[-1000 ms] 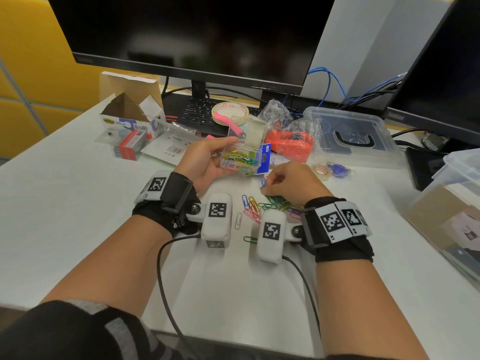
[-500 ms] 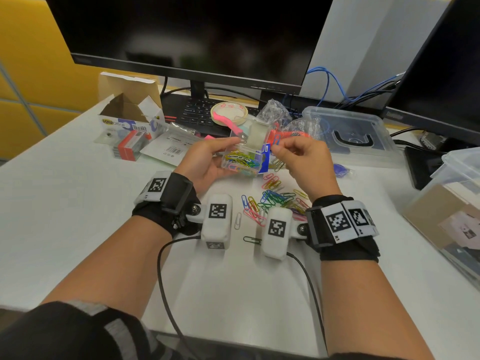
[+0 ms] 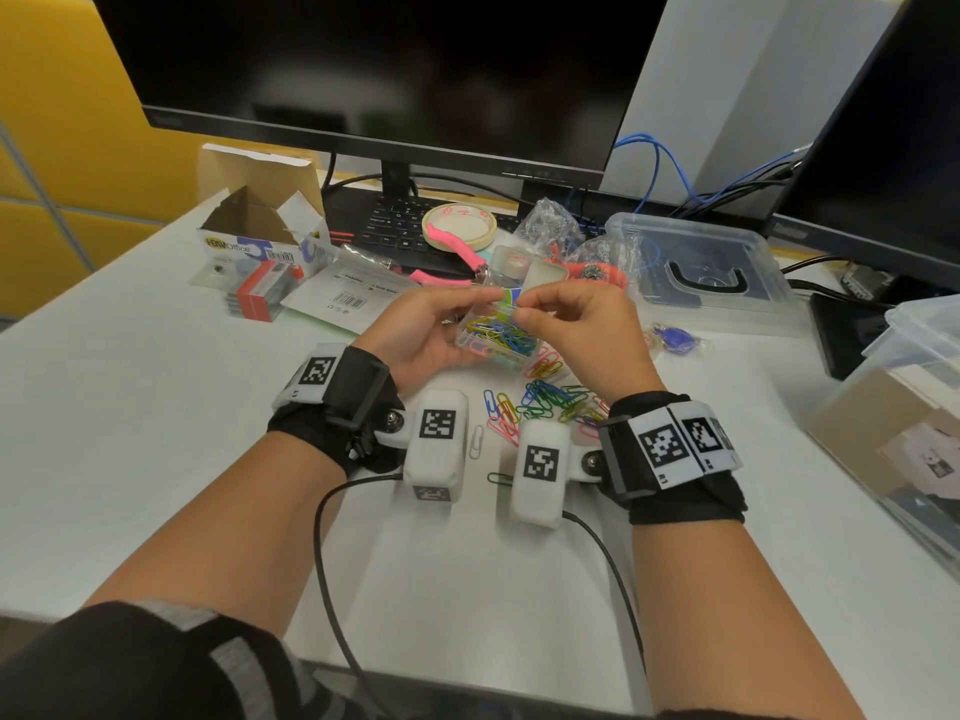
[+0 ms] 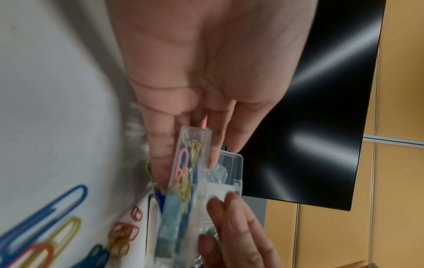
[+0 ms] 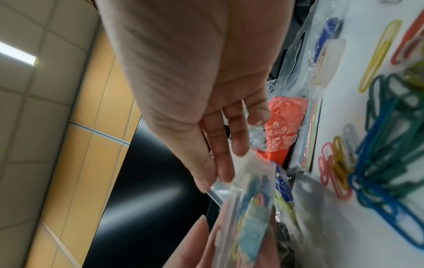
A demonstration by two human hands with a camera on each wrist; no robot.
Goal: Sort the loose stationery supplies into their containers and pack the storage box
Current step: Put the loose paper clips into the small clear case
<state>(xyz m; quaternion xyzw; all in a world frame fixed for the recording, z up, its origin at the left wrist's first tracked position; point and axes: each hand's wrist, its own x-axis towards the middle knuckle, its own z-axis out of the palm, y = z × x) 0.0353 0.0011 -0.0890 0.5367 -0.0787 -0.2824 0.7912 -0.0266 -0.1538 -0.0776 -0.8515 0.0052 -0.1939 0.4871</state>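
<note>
My left hand grips a small clear paperclip box part full of coloured clips and holds it tilted above the table; its hinged lid stands open. My right hand is at the box's mouth, thumb and forefinger pinching the lid's edge. The left wrist view shows the box between my fingers, and the right fingertips on the lid. In the right wrist view the box is blurred under the fingers. A pile of loose coloured paperclips lies on the white table below both hands.
A clear storage box stands at the right edge and a clear lid with a black handle at the back. Tape roll, pink-handled tool, bagged orange item, bagged blue tag, open cardboard box, monitors behind.
My right hand has left the clip pile on the table and risen to the box's open lid. The left hand has kept hold of the box, tilting it slightly.
</note>
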